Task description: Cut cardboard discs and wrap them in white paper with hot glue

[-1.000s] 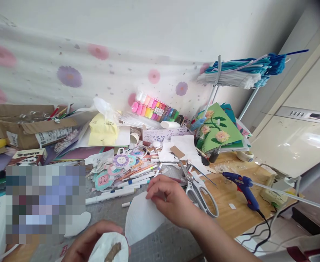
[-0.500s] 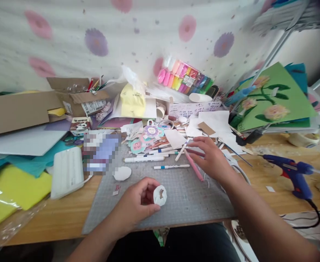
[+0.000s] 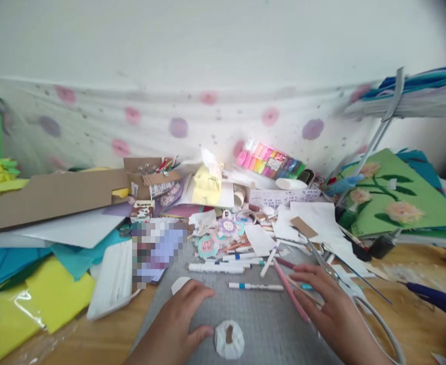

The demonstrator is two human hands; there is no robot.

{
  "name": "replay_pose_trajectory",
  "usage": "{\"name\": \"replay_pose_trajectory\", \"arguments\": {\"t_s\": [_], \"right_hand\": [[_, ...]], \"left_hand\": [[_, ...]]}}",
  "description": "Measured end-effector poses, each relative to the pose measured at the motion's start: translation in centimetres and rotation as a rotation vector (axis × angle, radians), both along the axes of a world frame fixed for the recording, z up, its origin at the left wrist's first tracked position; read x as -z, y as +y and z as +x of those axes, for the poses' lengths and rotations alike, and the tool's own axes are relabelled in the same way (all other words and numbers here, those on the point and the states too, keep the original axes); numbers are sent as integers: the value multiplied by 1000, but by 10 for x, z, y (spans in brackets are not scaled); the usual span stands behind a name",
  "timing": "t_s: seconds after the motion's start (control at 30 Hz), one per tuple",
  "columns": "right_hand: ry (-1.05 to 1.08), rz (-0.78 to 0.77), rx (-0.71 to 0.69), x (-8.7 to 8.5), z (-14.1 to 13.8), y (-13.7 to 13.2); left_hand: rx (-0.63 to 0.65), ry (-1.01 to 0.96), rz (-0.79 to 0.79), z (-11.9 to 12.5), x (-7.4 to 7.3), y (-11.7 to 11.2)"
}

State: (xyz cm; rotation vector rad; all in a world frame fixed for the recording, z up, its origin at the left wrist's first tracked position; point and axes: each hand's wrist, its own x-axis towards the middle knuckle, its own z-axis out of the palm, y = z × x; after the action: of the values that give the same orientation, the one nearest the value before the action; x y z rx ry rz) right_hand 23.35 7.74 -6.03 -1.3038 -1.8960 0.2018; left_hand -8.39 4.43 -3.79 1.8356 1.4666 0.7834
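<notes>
My left hand (image 3: 187, 314) is open, thumb and fingers spread apart above the grey cutting mat (image 3: 196, 350). Just right of its thumb lies a small round white piece (image 3: 238, 342) with a brown patch in its middle. A flat white disc (image 3: 180, 285) shows partly behind the left fingers. My right hand (image 3: 322, 299) is open too, its fingers stretched out over the right side of the mat. Beside its fingertips lies a long pink tool (image 3: 287, 286), whose kind I cannot make out. A white marker (image 3: 255, 287) with a blue band lies between the hands.
Markers, paper scraps and smiling flower cutouts (image 3: 226, 226) crowd the mat's far side. Scissors (image 3: 324, 261) and a white cable (image 3: 384, 324) lie at right, near a blue glue gun (image 3: 436, 299). A white power bank (image 3: 111, 279) and coloured sheets (image 3: 61, 291) are at left.
My left hand has let go of the round white piece, which now rests on the mat. My view has tilted upward, showing more wall. The right hand stays near the pink tool.
</notes>
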Motion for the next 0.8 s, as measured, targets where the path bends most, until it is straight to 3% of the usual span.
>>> {"name": "replay_pose_trajectory", "arguments": {"t_s": [0.13,0.27,0.4,0.53,0.67,0.8], "right_hand": [[99,-77,98,0,-5,6],[134,-95,179,-26,-14,19],[-7,11,121,-54,-22,45],[-164,59,-29,-81,-49,85],[-295,65,-159,-113,-110,141],[-408,89,-162,-143,-180,204]], "left_hand": [[-56,-15,156,-2,-27,15],[-133,-48,251,15,-46,43],[-253,-154,179,25,-31,74],[-272,-215,177,22,-10,84],[-256,-205,194,15,-5,81],[-235,-190,184,12,-4,80]]}}
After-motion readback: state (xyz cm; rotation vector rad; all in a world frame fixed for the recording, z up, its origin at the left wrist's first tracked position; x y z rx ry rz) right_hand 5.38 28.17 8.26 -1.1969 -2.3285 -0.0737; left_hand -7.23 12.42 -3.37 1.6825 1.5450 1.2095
